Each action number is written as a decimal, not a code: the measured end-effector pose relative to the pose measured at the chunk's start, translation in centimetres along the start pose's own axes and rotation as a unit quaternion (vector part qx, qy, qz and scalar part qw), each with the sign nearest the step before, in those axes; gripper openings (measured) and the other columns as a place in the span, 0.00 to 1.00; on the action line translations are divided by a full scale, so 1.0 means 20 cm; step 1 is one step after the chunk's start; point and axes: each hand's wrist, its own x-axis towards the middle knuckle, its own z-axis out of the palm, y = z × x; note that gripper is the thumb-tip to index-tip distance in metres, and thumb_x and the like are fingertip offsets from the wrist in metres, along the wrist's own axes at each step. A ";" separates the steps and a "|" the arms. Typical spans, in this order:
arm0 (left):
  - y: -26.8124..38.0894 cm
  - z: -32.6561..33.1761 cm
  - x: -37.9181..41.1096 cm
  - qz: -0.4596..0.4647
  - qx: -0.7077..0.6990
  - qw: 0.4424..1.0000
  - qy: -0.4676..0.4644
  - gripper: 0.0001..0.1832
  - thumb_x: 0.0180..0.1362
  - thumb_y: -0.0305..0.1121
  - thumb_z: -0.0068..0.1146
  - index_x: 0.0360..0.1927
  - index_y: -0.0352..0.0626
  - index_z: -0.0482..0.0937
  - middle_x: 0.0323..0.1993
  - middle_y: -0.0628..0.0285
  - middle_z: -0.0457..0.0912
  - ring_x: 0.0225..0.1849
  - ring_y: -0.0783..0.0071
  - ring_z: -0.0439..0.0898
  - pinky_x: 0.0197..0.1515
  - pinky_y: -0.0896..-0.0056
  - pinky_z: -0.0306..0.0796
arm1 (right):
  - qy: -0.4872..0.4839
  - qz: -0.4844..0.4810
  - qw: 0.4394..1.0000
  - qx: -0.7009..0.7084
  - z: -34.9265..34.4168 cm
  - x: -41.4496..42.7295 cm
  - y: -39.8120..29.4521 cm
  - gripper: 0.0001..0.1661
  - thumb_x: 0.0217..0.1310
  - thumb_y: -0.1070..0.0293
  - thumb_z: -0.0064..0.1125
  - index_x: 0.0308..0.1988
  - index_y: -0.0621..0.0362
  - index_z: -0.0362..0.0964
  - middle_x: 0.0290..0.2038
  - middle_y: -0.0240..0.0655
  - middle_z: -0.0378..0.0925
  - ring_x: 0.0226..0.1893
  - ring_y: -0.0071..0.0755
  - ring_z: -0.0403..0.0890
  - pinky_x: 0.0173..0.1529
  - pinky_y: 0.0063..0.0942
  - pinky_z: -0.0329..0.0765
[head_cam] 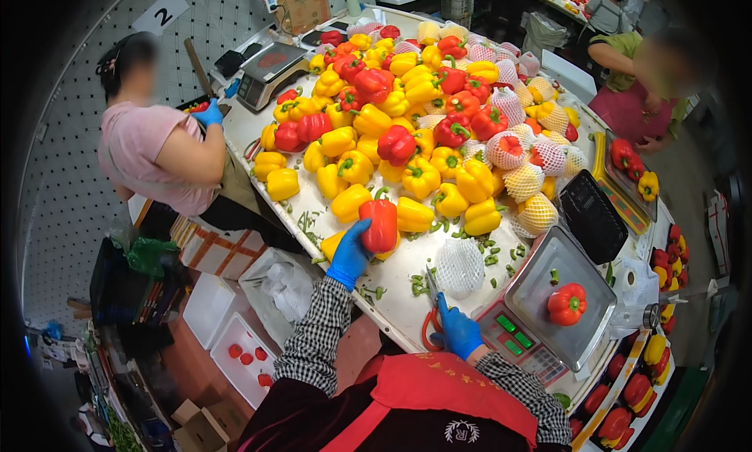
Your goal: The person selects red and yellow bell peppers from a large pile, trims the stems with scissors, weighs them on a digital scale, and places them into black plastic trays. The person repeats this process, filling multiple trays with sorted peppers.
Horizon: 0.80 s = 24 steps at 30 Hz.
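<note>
My left hand (351, 255), in a blue glove, holds a red bell pepper (379, 224) with a green stem over the table's near edge. In my gloved right hand (458, 328) are scissors (430, 317) with red handles, their blades pointing away from me. An empty white foam net (460, 268) lies just beyond the scissors. Beyond both hands a large heap of yellow bell peppers (421, 177) and red ones covers the table, with several at the right in foam nets. Cut green stems (420, 286) are scattered around. On the scale (561, 299) to my right rest a red pepper (567, 304) and a cut stem.
A black tray (593, 217) leans beyond the scale, near a paper roll (629, 277). Packed trays of peppers (637, 393) line the right side. Co-workers stand at the left (164, 152) and far right (634, 99). Below the table's left edge are white foam boxes (238, 358) and a lined bin (258, 273).
</note>
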 end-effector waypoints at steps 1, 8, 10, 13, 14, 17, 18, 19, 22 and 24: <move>-0.02 -0.02 -0.04 -0.030 -0.047 0.998 0.007 0.28 0.60 0.36 0.58 0.63 0.38 0.67 0.59 0.55 0.74 0.58 0.62 0.75 0.62 0.60 0.70 | 0.014 0.012 1.000 0.001 0.05 0.02 0.01 0.55 0.53 0.64 0.64 0.72 0.55 0.38 0.44 0.51 0.75 0.41 0.57 0.80 0.42 0.44 0.79; -0.15 -0.23 -0.22 -0.029 -0.052 0.998 0.010 0.30 0.60 0.35 0.58 0.65 0.39 0.65 0.61 0.56 0.72 0.62 0.62 0.71 0.67 0.59 0.64 | 0.115 0.028 0.969 0.215 0.22 0.06 0.14 0.56 0.51 0.71 0.60 0.73 0.51 0.36 0.42 0.54 0.76 0.41 0.61 0.80 0.46 0.44 0.78; -0.15 -0.20 -0.26 -0.036 0.030 0.998 -0.031 0.36 0.57 0.37 0.59 0.68 0.38 0.60 0.63 0.55 0.70 0.64 0.62 0.69 0.68 0.59 0.63 | 0.098 0.060 0.945 0.306 0.17 0.04 0.17 0.52 0.54 0.72 0.59 0.73 0.50 0.40 0.41 0.50 0.79 0.40 0.52 0.82 0.46 0.38 0.77; -0.13 -0.17 -0.33 -0.040 0.131 0.987 -0.082 0.42 0.51 0.36 0.63 0.69 0.36 0.59 0.63 0.56 0.70 0.64 0.64 0.69 0.68 0.63 0.61 | 0.047 0.007 0.822 0.567 0.14 -0.01 0.18 0.50 0.57 0.70 0.63 0.73 0.50 0.45 0.44 0.42 0.78 0.42 0.40 0.80 0.48 0.32 0.76; -0.12 -0.16 -0.34 -0.039 0.161 0.981 -0.097 0.43 0.49 0.36 0.65 0.68 0.36 0.60 0.62 0.57 0.70 0.64 0.66 0.69 0.68 0.65 0.61 | 0.045 0.023 0.831 0.554 0.09 -0.05 0.14 0.47 0.57 0.67 0.68 0.71 0.52 0.50 0.47 0.35 0.76 0.44 0.29 0.76 0.49 0.28 0.75; -0.11 -0.10 -0.36 -0.044 0.247 0.959 -0.129 0.45 0.47 0.36 0.66 0.69 0.36 0.60 0.63 0.57 0.69 0.65 0.67 0.68 0.68 0.66 0.59 | 0.033 -0.037 0.857 0.512 0.09 -0.08 0.17 0.45 0.54 0.62 0.72 0.67 0.54 0.58 0.47 0.37 0.75 0.44 0.26 0.75 0.51 0.29 0.74; -0.10 -0.08 -0.36 -0.057 0.263 0.954 -0.134 0.45 0.47 0.36 0.67 0.69 0.36 0.59 0.64 0.57 0.69 0.65 0.67 0.68 0.68 0.66 0.59 | 0.104 -0.082 0.890 0.437 0.06 -0.10 0.12 0.41 0.53 0.60 0.72 0.63 0.56 0.62 0.46 0.39 0.74 0.42 0.28 0.76 0.50 0.30 0.76; -0.10 -0.07 -0.37 -0.070 0.279 0.948 -0.138 0.45 0.47 0.36 0.67 0.69 0.36 0.59 0.64 0.56 0.69 0.65 0.67 0.68 0.68 0.66 0.59 | 0.108 -0.084 0.899 0.416 0.05 -0.11 0.10 0.42 0.53 0.59 0.73 0.63 0.56 0.63 0.47 0.41 0.74 0.42 0.29 0.77 0.50 0.31 0.76; -0.10 -0.03 -0.37 -0.094 0.330 0.924 -0.167 0.46 0.47 0.35 0.68 0.70 0.37 0.59 0.65 0.56 0.68 0.65 0.67 0.68 0.68 0.67 0.59 | 0.102 -0.086 0.918 0.374 0.00 -0.14 0.06 0.42 0.51 0.55 0.73 0.62 0.55 0.63 0.48 0.44 0.73 0.41 0.36 0.79 0.48 0.32 0.78; -0.11 -0.01 -0.37 -0.108 0.360 0.908 -0.187 0.47 0.46 0.36 0.68 0.69 0.37 0.59 0.65 0.56 0.68 0.65 0.67 0.68 0.68 0.67 0.59 | 0.120 -0.098 0.919 0.363 -0.01 -0.14 0.04 0.41 0.51 0.56 0.73 0.61 0.55 0.65 0.48 0.44 0.74 0.40 0.36 0.79 0.46 0.33 0.78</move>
